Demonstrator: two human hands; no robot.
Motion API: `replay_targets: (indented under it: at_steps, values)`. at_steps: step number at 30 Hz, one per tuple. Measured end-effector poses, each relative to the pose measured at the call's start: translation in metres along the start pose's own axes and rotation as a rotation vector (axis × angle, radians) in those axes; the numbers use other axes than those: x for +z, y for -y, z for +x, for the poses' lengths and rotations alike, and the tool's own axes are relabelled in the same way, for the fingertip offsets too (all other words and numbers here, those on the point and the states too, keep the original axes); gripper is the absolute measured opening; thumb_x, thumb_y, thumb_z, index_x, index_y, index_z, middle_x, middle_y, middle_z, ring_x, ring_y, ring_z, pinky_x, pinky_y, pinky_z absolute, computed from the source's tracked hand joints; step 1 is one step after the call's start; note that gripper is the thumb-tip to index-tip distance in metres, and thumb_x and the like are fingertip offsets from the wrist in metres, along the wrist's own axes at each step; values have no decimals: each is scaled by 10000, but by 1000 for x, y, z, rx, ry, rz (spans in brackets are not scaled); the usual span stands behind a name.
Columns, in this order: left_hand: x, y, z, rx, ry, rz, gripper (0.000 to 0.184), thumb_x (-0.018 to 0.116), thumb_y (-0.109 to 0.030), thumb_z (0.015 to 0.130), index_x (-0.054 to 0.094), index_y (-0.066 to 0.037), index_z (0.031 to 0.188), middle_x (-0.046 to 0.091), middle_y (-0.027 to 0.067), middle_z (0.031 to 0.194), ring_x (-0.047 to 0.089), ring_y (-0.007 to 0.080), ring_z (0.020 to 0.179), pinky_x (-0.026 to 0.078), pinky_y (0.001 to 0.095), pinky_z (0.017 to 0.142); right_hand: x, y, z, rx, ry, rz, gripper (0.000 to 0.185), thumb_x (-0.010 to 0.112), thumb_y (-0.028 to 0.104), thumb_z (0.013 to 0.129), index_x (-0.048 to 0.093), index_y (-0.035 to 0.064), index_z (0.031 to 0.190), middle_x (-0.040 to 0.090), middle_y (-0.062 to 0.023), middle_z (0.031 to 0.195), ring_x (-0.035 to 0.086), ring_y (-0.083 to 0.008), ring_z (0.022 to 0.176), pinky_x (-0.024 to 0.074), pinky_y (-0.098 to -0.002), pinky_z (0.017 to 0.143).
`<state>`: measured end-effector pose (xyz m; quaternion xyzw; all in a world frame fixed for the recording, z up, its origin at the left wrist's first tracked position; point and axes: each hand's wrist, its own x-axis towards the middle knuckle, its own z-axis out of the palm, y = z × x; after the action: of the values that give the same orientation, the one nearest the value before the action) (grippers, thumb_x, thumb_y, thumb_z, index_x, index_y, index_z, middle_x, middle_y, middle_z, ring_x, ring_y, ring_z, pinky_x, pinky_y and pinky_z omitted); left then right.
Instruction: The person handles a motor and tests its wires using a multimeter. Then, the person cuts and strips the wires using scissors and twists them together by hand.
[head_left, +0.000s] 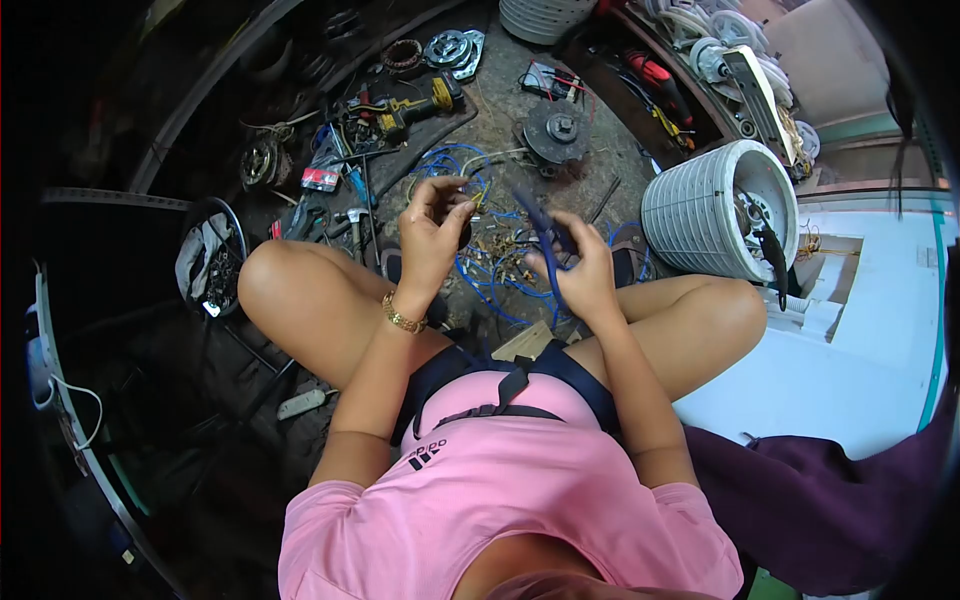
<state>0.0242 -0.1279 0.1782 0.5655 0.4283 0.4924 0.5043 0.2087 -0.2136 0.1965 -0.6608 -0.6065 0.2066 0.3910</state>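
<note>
My left hand [437,225] is raised over the floor between my knees, fingers curled in against the thumb. Whatever it pinches is too small to make out; thin yellowish wire shows just past the fingertips. Held in my right hand [582,268] are dark blue-handled pliers [545,232], their blurred jaws pointing up and toward my left hand. The two hands are apart. Below them, blue wires [485,285] lie tangled on the floor with brownish scraps [515,245] among them. A flat piece of wood [522,342] lies close to my lap.
A dark round motor part [555,132] stands ahead. On the left are a yellow-black cordless drill [415,106], a hammer [354,222] and other tools. To the right, a white ribbed tub [700,215] lies tilted, metal parts inside. Behind it is a crowded shelf [690,90].
</note>
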Motion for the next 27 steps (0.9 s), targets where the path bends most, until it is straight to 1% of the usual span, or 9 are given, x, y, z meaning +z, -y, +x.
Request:
replay_targets:
  at_steps: [2, 6, 9, 12, 15, 18, 21, 24, 27]
  values:
    - [3, -1, -3, -8, -53, -61, 205, 619, 55, 810, 527, 7, 986, 614, 68, 835, 582, 93, 770, 480, 216, 698, -3, 3, -11, -10, 59, 28, 496, 791, 174, 605, 615, 31, 1046, 648, -120, 895, 597, -260, 711, 475, -353, 702]
    - [8, -3, -7, 49, -68, -57, 271, 634, 73, 792, 466, -23, 981, 609, 66, 864, 589, 97, 788, 483, 218, 701, 4, 0, -21, 134, 111, 75, 489, 793, 193, 605, 624, 40, 1037, 645, -93, 840, 592, -220, 701, 471, -352, 694]
    - [7, 0, -9, 90, -46, -129, 286, 603, 98, 789, 447, -32, 991, 607, 65, 887, 592, 96, 799, 482, 223, 705, 6, -6, -23, 94, 121, 35, 526, 819, 152, 614, 610, 5, 1074, 639, -119, 911, 596, -168, 697, 494, -292, 662]
    - [7, 0, -11, 87, -18, -184, 297, 565, 123, 784, 434, -40, 995, 605, 64, 904, 595, 98, 805, 482, 230, 712, 9, -11, -21, -13, 83, 6, 496, 801, 209, 601, 631, 63, 1043, 643, -94, 839, 588, -223, 689, 459, -343, 644]
    - [6, -2, -12, 56, 25, -231, 300, 549, 136, 779, 426, -48, 982, 603, 62, 908, 599, 102, 809, 486, 237, 720, 5, -12, -18, -28, 114, -6, 500, 807, 213, 595, 635, 64, 1039, 646, -95, 833, 586, -223, 665, 455, -341, 623]
    - [3, -4, -13, 47, 63, -259, 316, 560, 141, 772, 415, -55, 974, 598, 61, 898, 600, 107, 813, 489, 238, 726, 1, -10, -18, -10, 142, 75, 497, 811, 212, 592, 641, 63, 1035, 648, -95, 825, 584, -218, 630, 458, -334, 611]
    - [2, -2, -13, 62, 86, -238, 345, 565, 148, 762, 396, -64, 975, 581, 60, 891, 594, 112, 817, 489, 236, 732, 1, -12, -20, -11, 172, 53, 517, 820, 158, 607, 625, 23, 1066, 657, -109, 904, 594, -170, 636, 489, -280, 618]
    - [1, -1, -14, 88, 93, -201, 372, 571, 153, 751, 384, -70, 984, 547, 54, 883, 580, 113, 821, 488, 238, 735, 1, -11, -22, -9, 143, 15, 482, 814, 150, 611, 640, 30, 1045, 663, -105, 876, 591, -161, 625, 486, -281, 611]
    - [2, -1, -13, 127, 79, -214, 390, 577, 154, 747, 372, -76, 986, 523, 53, 883, 568, 119, 836, 489, 247, 747, 2, -11, -23, -96, 36, -27, 444, 804, 132, 614, 653, 32, 1020, 665, -98, 827, 585, -151, 604, 481, -272, 600]
